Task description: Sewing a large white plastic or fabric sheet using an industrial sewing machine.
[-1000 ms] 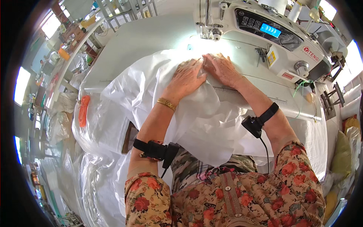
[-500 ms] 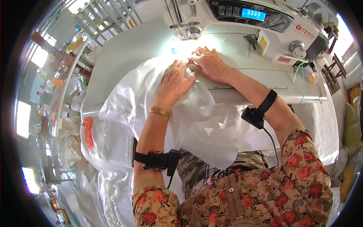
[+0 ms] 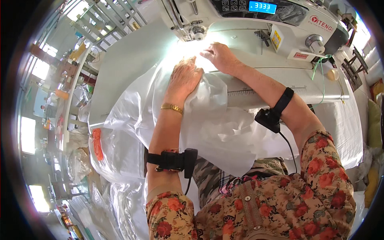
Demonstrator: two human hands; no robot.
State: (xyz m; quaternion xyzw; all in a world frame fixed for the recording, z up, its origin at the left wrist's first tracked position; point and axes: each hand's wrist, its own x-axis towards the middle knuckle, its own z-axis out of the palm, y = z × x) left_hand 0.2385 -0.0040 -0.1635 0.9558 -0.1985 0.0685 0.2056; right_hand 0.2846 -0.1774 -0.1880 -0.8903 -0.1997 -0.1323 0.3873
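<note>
A glossy white plastic-like sheet [image 3: 208,94] drapes over the sewing machine's bed and down onto my lap. My left hand [image 3: 185,78] lies on it with fingers stretched forward, pressing the sheet flat just in front of the needle area. Close by to the right, my right hand [image 3: 221,58] is closed, its thumb and forefinger pinched together. Glare from the lamp hides what is between those fingertips. Above both hands is the sewing machine's needle and presser assembly [image 3: 197,32]; the needle tip is lost in the bright light.
The machine's body [image 3: 294,42] with a lit display and a round dial [image 3: 315,43] spans the upper right. A green thread [image 3: 320,72] hangs at its right end. An orange-red bundle of strips [image 3: 97,144] lies at the left edge. Metal racks [image 3: 112,20] stand behind.
My right hand has moved away from the left hand, and its fingers have curled into a pinch. My left hand stays on the sheet. The whole view has shifted slightly.
</note>
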